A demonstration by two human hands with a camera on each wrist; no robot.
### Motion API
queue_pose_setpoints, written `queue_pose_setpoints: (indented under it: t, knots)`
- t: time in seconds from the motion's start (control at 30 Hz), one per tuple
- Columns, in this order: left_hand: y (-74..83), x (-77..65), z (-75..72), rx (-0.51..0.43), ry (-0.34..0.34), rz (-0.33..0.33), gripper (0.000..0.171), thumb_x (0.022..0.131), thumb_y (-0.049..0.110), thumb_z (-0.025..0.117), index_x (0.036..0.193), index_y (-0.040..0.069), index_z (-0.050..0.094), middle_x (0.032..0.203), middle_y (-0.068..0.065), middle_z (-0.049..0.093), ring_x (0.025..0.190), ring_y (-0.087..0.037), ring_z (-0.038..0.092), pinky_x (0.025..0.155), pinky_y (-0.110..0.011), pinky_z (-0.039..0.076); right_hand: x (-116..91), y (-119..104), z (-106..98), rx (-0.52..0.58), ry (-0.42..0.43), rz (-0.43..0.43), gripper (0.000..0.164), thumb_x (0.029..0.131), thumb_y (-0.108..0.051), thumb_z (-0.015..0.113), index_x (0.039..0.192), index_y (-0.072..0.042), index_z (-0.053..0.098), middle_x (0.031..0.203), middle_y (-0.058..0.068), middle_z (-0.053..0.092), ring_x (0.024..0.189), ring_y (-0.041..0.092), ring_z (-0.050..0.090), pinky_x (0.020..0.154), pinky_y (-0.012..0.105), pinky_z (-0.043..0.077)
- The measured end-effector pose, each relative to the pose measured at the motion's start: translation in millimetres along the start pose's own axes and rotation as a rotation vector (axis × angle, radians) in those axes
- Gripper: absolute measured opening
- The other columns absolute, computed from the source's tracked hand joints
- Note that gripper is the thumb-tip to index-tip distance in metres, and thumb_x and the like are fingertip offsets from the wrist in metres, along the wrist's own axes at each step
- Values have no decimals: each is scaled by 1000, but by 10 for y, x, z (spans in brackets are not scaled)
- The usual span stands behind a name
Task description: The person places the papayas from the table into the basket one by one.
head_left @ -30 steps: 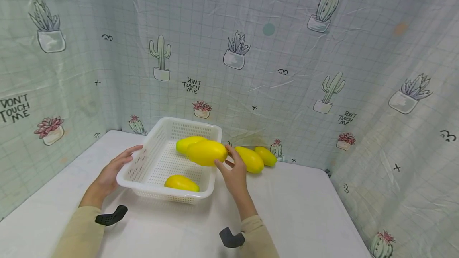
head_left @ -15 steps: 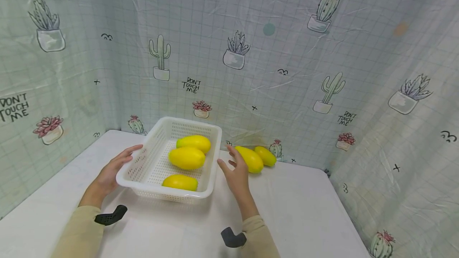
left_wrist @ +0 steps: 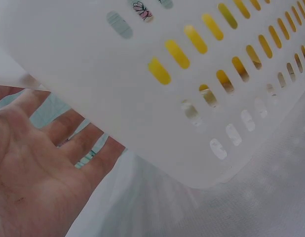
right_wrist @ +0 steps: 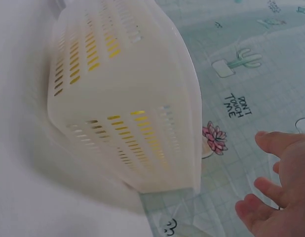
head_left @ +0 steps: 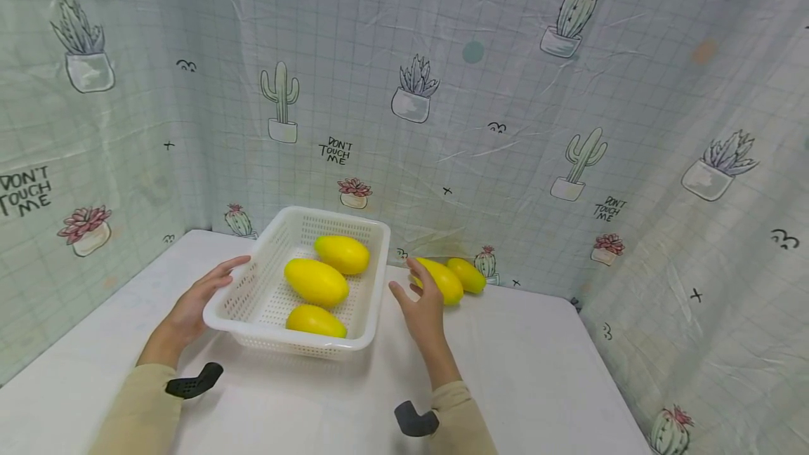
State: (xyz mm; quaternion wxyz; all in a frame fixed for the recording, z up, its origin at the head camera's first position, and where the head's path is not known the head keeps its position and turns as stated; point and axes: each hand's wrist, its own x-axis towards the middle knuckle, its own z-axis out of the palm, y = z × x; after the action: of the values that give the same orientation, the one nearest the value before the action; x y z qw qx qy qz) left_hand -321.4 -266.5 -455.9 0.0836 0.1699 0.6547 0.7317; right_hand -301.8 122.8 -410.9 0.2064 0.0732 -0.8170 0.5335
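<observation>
A white perforated plastic basket point(head_left: 284, 326) stands on the table with three yellow mangoes in it: one at the back right point(head_left: 342, 255), one in the middle point(head_left: 316, 283) and one by the front wall point(head_left: 314, 321). Along the basket's left side my left hand point(head_left: 192, 307) rests with extended fingers touching it; in the left wrist view some fingertips are hidden behind the basket point(left_wrist: 118, 98). My right hand point(head_left: 425, 311) is off the basket's right side, fingers loosely spread, holding nothing. Just behind it lies another mango point(head_left: 449, 283), partly covered by the fingers.
A further mango point(head_left: 466, 275) lies at the table's back edge, beside the partly covered one. A patterned curtain point(head_left: 493, 160) with cactus prints hangs behind and on both sides of the white table point(head_left: 518, 364). Each sleeve carries a dark wrist mount.
My right hand lets go of a mango in the basket and draws back slightly to the right. That mango rolls left toward the middle. The left hand keeps its place.
</observation>
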Motion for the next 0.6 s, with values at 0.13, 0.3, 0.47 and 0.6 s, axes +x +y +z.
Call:
queue_pose_setpoints:
  t: [0.13, 0.3, 0.47, 0.6]
  knots:
    - [8, -4, 3, -10, -4, -1, 48, 101, 26, 27, 147, 20, 17, 142, 7, 36, 106, -12, 57, 81, -32, 53, 2, -3, -25, 17, 0, 1, 56, 82, -28, 68, 132, -20, 46, 135, -6, 48, 125, 20, 45, 99, 40, 43]
    - [27, -5, 26, 3, 7, -7, 47, 101, 26, 26, 147, 20, 17, 144, 6, 34, 106, -12, 57, 81, -31, 53, 9, 16, -53, 26, 6, 8, 54, 82, -24, 67, 132, -19, 46, 133, -6, 49, 125, 21, 45, 99, 41, 42]
    - [39, -22, 46, 17, 6, 0, 47, 101, 26, 26, 147, 21, 17, 146, 5, 32, 107, -12, 57, 82, -32, 53, 14, 59, -87, -11, 25, 25, 51, 82, -30, 67, 129, -27, 48, 132, -7, 50, 123, 17, 45, 98, 36, 43]
    - [39, -23, 47, 17, 9, -3, 47, 101, 27, 26, 147, 22, 17, 147, 4, 30, 107, -13, 57, 82, -33, 53, 20, 88, -115, -25, 38, 31, 51, 82, -30, 67, 128, -29, 48, 132, -6, 50, 123, 15, 45, 98, 36, 44]
